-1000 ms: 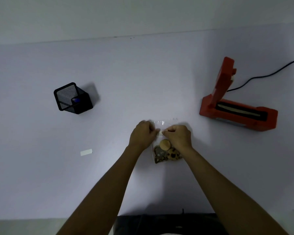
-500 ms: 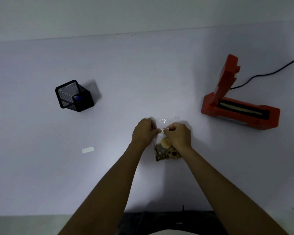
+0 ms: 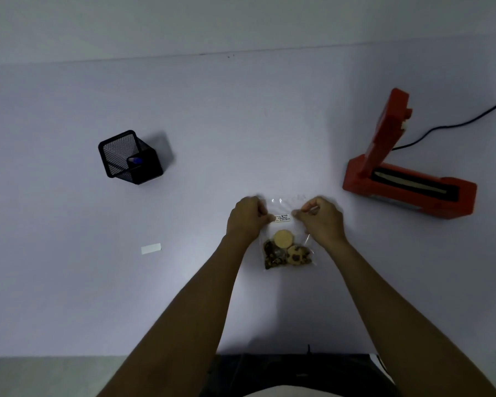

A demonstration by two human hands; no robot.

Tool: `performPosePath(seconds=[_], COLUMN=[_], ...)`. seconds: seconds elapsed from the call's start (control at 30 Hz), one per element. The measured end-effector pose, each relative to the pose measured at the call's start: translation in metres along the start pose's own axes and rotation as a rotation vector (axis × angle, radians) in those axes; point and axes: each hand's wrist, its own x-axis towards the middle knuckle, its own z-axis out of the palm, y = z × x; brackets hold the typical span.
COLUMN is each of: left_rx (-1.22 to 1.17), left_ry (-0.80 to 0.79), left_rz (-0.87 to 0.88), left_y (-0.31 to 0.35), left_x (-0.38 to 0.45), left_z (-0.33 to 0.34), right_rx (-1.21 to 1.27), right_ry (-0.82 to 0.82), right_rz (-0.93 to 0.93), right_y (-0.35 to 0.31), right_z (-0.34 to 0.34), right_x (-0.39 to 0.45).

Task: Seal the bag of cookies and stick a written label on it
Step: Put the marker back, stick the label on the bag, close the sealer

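Note:
A clear plastic bag [image 3: 284, 204] lies flat on the white table, with several cookies [image 3: 285, 249] at its near end. A small white label [image 3: 282, 218] with dark handwriting lies across the bag above the cookies. My left hand [image 3: 245, 217] has its fingers curled, with the thumb and fingertips on the label's left end. My right hand [image 3: 321, 217] is curled too, its fingertips touching the label's right end and the bag.
An orange heat sealer [image 3: 407, 184] stands at the right with its lid raised and a black cord [image 3: 453, 124] running off right. A black mesh pen holder [image 3: 131, 157] sits at the left. A small white paper strip [image 3: 151, 249] lies on the table [image 3: 69, 282].
My hands have moved apart along the label, which now lies flat and readable on the bag. The view has shifted slightly.

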Motion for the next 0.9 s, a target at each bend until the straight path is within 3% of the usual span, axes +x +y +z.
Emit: performPosePath(seconds=[0.63, 0.9], left_rx=[0.048, 0.063], left_ry=[0.021, -0.006], left_rz=[-0.01, 0.012], left_y=[0.003, 0.003], left_x=[0.001, 0.002], left_z=[0.002, 0.0], right_rx=[-0.043, -0.185], right_ry=[-0.011, -0.015], right_rz=[-0.02, -0.105], right_y=[0.0, -0.009], right_z=[0.01, 0.008], right_x=[-0.001, -0.012])
